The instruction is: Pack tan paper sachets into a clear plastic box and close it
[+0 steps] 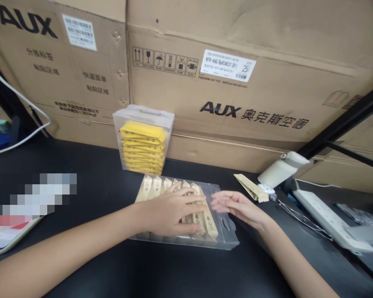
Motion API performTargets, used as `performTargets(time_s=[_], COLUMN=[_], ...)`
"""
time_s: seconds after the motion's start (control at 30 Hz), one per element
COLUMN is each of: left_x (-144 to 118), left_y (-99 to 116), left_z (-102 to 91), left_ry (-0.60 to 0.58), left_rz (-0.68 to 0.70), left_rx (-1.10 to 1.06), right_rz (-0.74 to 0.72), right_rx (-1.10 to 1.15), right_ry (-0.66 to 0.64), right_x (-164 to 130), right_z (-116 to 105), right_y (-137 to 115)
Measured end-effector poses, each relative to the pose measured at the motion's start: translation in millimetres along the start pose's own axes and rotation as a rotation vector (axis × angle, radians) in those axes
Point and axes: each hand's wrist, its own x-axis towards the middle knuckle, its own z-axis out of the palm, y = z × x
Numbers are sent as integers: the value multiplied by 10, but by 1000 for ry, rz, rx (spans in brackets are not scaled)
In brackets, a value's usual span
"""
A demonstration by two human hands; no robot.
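A clear plastic box (226,238) lies flat on the black table, with a row of beige paper packets (209,221) inside it. My left hand (169,207) is laid over the packets, palm down and fingers spread, hiding several of them. At the box's right end is my right hand (234,205), its fingers loosely stretched out and a little blurred, with nothing seen in it. The fingertips come close to the right-most packet; whether they touch the box I cannot tell. One more beige packet (251,188) lies on the table beyond my right hand.
Behind stands a clear box (170,136) of stacked yellow packets (143,145), against large cardboard cartons (255,99). To the right are a white bottle (282,167), eyeglasses (304,219) and a power strip (329,219). A partly blurred-out phone-like object (6,238) lies at left.
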Motion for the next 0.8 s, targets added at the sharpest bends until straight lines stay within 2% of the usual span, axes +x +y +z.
performTargets(time_s=[0.07, 0.1, 0.13, 0.17, 0.2, 0.23, 0.3, 0.47, 0.8], left_x=[2, 2, 1, -1, -4, -6, -10, -11, -36], left_y=[16, 20, 22, 21, 17, 12, 3, 3, -46], left_z=[-16, -21, -24, -24, -21, -16, -2, 19, -12], left_ry=[-24, -34, -40, -43, -44, -42, -33, -5, -18], left_rz=[-20, -26, -31, -36, -39, -40, -36, -23, -49], left_rx=[-23, -35, -46, -54, -60, -62, -59, -36, 10], right_rz=[-163, -267, -305, -318, -302, -254, -199, -192, -171], right_rx=[-296, -486, -574, -638, -819, -943, -1022, -1047, -1023], right_ry=[360, 595, 728, 796, 831, 833, 783, 643, 719], right_x=[-4, -10, -18, -28, -37, -44, -44, 11, -25], right_z=[-163, -269, -385, -502, -612, -707, -834, -853, -888], right_y=[33, 58, 88, 120, 155, 192, 261, 342, 350])
